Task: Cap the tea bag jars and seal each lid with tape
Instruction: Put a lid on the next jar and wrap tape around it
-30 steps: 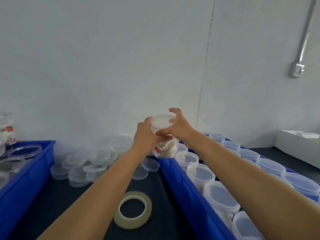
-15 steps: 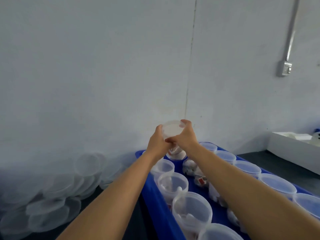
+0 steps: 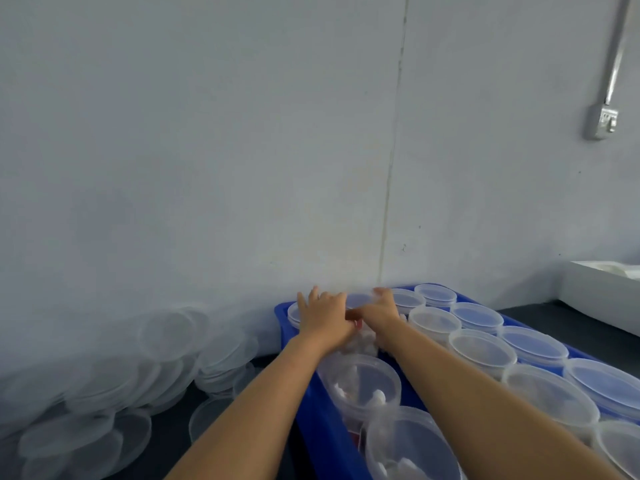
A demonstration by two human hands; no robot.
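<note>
The capped jar (image 3: pixel 358 306) sits in the bin's (image 3: pixel 313 424) far left corner, between both hands. The left hand (image 3: pixel 325 315) lies spread; the right hand (image 3: pixel 381 306) curls against its lid, grip unclear. Crowded neighbours could tip it, or the untaped lid may pop.

No text, label, brand or number can be read on the jars (image 3: pixel 363 382), lids (image 3: pixel 104 403) or crate (image 3: pixel 311 420).

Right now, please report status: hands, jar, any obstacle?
Left hand and right hand down on the capped jar, far corner of the blue bin. Grip blurred. Loose lids lie left, clear of the hands.
</note>
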